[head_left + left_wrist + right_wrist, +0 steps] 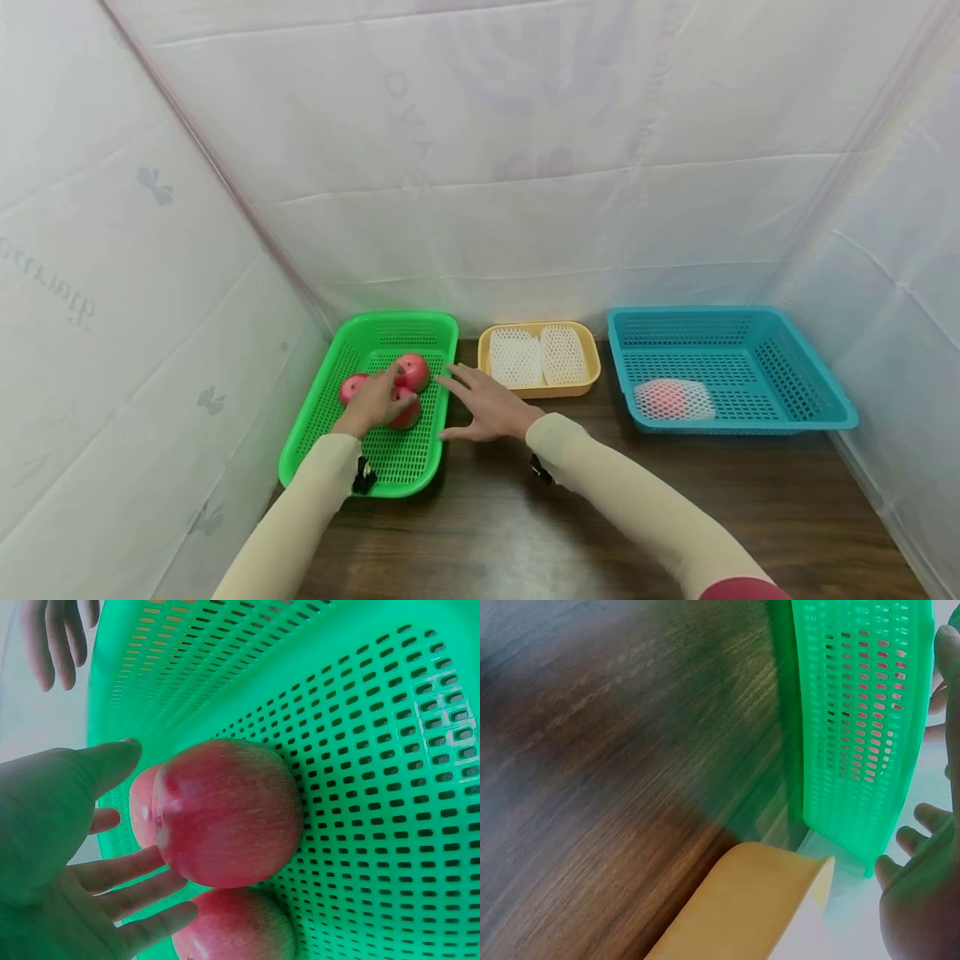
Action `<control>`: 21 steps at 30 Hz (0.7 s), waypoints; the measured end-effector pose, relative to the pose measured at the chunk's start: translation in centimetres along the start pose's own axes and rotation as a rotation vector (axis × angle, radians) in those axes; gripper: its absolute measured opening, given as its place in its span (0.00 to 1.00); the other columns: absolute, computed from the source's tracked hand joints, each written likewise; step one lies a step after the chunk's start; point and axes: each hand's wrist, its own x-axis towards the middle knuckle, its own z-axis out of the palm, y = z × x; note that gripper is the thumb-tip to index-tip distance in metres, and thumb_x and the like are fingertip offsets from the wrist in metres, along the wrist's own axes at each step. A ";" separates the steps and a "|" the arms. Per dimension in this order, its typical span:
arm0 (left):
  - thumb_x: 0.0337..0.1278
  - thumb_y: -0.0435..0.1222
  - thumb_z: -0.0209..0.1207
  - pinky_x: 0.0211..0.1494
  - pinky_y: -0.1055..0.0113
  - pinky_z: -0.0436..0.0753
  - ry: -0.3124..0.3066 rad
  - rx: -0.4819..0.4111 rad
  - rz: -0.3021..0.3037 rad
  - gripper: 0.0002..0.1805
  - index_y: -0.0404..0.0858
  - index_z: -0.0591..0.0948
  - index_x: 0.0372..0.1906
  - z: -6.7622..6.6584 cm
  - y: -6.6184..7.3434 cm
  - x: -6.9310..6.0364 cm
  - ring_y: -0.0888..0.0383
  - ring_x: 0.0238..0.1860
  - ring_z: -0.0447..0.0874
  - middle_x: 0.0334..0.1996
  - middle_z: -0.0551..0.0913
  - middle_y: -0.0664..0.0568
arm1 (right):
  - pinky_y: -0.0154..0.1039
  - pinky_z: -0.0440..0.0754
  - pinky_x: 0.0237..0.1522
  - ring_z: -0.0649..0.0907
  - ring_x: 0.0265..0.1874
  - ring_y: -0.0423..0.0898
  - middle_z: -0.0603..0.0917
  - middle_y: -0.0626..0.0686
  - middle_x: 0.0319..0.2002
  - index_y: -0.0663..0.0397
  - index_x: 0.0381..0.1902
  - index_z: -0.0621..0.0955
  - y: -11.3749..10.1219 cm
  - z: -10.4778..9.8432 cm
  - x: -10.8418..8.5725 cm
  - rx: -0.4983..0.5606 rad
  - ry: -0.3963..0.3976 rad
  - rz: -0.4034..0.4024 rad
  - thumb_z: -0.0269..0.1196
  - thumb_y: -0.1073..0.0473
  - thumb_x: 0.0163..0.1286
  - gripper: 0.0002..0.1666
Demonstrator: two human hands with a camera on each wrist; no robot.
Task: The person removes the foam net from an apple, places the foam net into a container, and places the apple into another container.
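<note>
Three red apples (411,372) lie together in a green plastic basket (405,482) at the left. Over them reaches my left hand (373,406), thumb and fingers spread. In the left wrist view the nearest apple (232,814) sits in front of that hand's fingertips, which are at or very near its surface; firm contact cannot be told. My right hand (491,408) hovers at the basket's right rim, fingers spread, holding nothing. The right wrist view has the right hand (922,900) beside the basket's slotted side wall (862,712).
A small yellow tray (592,367) with white foam net sleeves (516,357) stands right of the green basket. Farther right, a blue basket (813,392) contains an apple in a foam net (667,400). White sheeting (525,250) encloses the dark wooden table (495,542).
</note>
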 end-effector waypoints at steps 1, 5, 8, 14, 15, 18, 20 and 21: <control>0.67 0.43 0.66 0.50 0.45 0.81 0.008 -0.001 -0.001 0.30 0.30 0.71 0.65 0.0 0.0 0.0 0.44 0.48 0.81 0.53 0.82 0.35 | 0.53 0.59 0.77 0.57 0.79 0.57 0.53 0.57 0.81 0.45 0.83 0.54 0.1 -0.1 -0.1 0.006 0.004 -0.003 0.58 0.22 0.66 0.59; 0.67 0.42 0.65 0.53 0.42 0.80 0.039 -0.001 0.012 0.30 0.30 0.71 0.66 0.2 0.1 -0.2 0.40 0.52 0.81 0.56 0.80 0.33 | 0.53 0.58 0.77 0.56 0.79 0.58 0.54 0.58 0.81 0.45 0.83 0.54 0.6 -0.4 -0.6 0.015 0.009 0.000 0.61 0.24 0.66 0.59; 0.67 0.42 0.65 0.52 0.42 0.80 0.052 -0.009 0.013 0.31 0.31 0.71 0.67 0.2 0.4 -0.3 0.41 0.51 0.80 0.56 0.80 0.33 | 0.53 0.57 0.77 0.55 0.80 0.57 0.54 0.59 0.81 0.43 0.83 0.53 1.0 -0.5 -0.9 0.012 0.010 0.010 0.61 0.25 0.66 0.59; 0.68 0.42 0.64 0.53 0.38 0.81 0.062 -0.017 0.006 0.34 0.31 0.67 0.71 0.1 1.1 -0.5 0.37 0.54 0.80 0.59 0.77 0.30 | 0.52 0.56 0.78 0.54 0.80 0.55 0.51 0.57 0.82 0.46 0.83 0.54 1.9 -0.7 -1.7 0.012 0.009 0.039 0.59 0.23 0.66 0.59; 0.69 0.42 0.64 0.54 0.37 0.81 0.068 -0.019 0.005 0.34 0.31 0.66 0.72 0.0 1.2 -0.5 0.36 0.54 0.80 0.59 0.76 0.30 | 0.51 0.56 0.78 0.53 0.80 0.54 0.51 0.56 0.82 0.47 0.83 0.54 2.0 -0.8 -1.8 0.012 0.010 0.045 0.59 0.23 0.66 0.59; 0.69 0.43 0.64 0.54 0.35 0.80 0.097 -0.035 0.009 0.36 0.31 0.65 0.73 0.1 1.4 -0.5 0.34 0.56 0.79 0.62 0.73 0.29 | 0.50 0.55 0.78 0.53 0.80 0.55 0.49 0.55 0.83 0.47 0.83 0.55 2.3 -1.0 -2.1 0.003 0.023 0.051 0.59 0.23 0.66 0.59; 0.69 0.43 0.64 0.56 0.34 0.79 0.118 -0.044 0.018 0.37 0.32 0.64 0.74 0.2 1.5 -0.4 0.33 0.58 0.78 0.64 0.71 0.29 | 0.50 0.54 0.78 0.54 0.80 0.56 0.49 0.56 0.82 0.48 0.83 0.55 2.6 -1.1 -2.2 -0.007 0.036 0.048 0.59 0.23 0.66 0.59; 0.69 0.44 0.64 0.57 0.33 0.78 0.128 -0.048 0.025 0.37 0.32 0.64 0.74 0.3 1.5 -0.4 0.32 0.60 0.76 0.66 0.70 0.29 | 0.50 0.54 0.78 0.55 0.80 0.57 0.50 0.56 0.82 0.47 0.83 0.55 2.7 -1.1 -2.3 -0.012 0.044 0.047 0.59 0.23 0.66 0.59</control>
